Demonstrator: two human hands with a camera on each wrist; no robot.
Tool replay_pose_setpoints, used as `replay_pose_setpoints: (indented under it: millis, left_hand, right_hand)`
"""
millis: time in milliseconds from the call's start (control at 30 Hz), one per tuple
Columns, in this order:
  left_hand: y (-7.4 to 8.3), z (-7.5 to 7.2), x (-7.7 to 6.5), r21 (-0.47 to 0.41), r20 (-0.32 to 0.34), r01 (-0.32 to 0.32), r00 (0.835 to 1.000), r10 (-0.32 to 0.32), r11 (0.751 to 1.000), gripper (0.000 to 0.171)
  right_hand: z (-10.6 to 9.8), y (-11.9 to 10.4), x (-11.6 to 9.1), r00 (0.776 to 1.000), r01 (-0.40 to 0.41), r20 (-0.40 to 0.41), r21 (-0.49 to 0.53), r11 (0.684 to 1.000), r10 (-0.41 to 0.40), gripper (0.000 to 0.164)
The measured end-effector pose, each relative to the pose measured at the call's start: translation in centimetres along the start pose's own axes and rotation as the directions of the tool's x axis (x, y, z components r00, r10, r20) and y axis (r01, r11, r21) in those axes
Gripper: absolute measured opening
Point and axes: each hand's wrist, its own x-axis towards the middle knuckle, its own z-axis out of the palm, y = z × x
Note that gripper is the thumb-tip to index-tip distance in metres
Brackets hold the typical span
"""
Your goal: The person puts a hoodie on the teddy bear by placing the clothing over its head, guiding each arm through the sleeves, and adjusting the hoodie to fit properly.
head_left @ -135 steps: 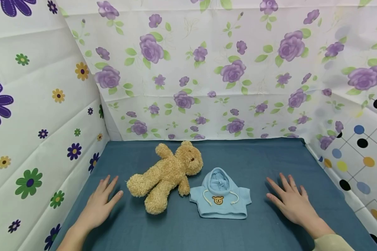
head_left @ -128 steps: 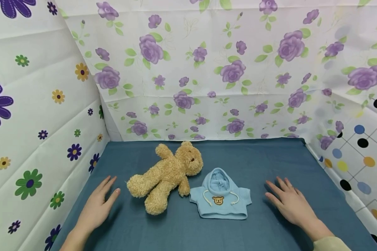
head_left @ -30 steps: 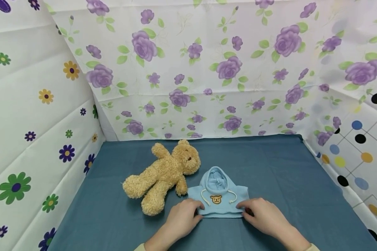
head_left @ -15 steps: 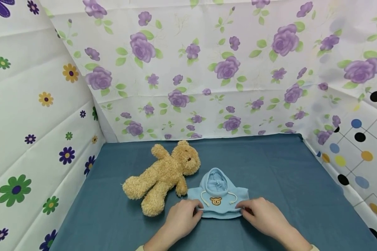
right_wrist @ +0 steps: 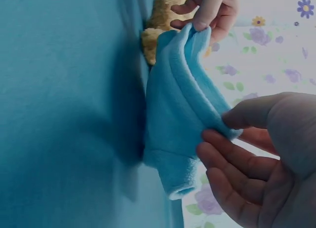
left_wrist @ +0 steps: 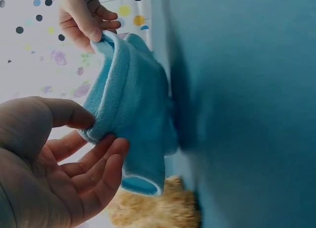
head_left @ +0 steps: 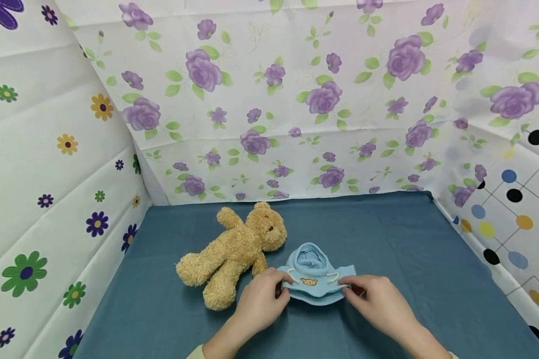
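Note:
A small light-blue hoodie [head_left: 316,285] with a bear-face patch and white drawstrings is in the middle of the head view, its hem raised off the table and its hood on the far side. My left hand [head_left: 261,300] pinches the left corner of the hem between thumb and fingers; my right hand [head_left: 379,303] pinches the right corner. In the left wrist view the hoodie [left_wrist: 136,95] hangs between both hands, a short sleeve dangling. The right wrist view shows the hem opening of the hoodie [right_wrist: 173,99] slightly parted. Beside it, a tan teddy bear [head_left: 238,249] lies on its back.
A blue-grey cloth covers the table [head_left: 170,324]. White curtains surround it: purple roses on the back curtain [head_left: 269,99], daisies on the left curtain [head_left: 49,164], coloured dots on the right curtain [head_left: 516,239]. The bear's lower arm lies close to my left hand.
Both hands came in from the sides to the hoodie's hem, gripped its corners and lifted it up and away from me, so the front folds. The bear stays where it was.

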Motion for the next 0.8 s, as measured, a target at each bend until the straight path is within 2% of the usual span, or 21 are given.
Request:
replay_pose_setpoints:
  millis: [133,267,433,600,800]
  left_hand:
    - [1.0,-1.2,0.8,0.005,-0.009,-0.018,1.000,0.018,1.000,0.021]
    - [2.0,-3.0,1.6,0.020,-0.015,-0.043,0.999,0.044,0.999,0.021]
    - [3.1,-5.8,2.5,0.047,-0.029,-0.097,0.995,0.098,0.994,0.020]
    - [4.3,-8.5,3.6,0.052,-0.032,-0.139,0.990,0.140,0.989,0.021]
    - [5.1,-10.7,4.9,0.056,-0.070,-0.191,0.978,0.195,0.980,0.019]
  right_hand:
    - [-0.7,-0.5,0.5,0.997,-0.001,-0.071,0.045,0.999,0.004,0.019]
    - [-1.2,-1.2,1.0,0.984,0.026,-0.180,0.069,0.997,-0.013,0.019]
    - [-1.6,-2.1,1.8,0.947,0.090,-0.315,0.085,0.992,-0.059,0.021]
    - [-2.3,-3.1,2.7,0.912,0.127,-0.403,0.093,0.988,-0.079,0.021]
    - [-2.8,-4.1,3.8,0.864,0.164,-0.494,0.092,0.982,-0.097,0.018]
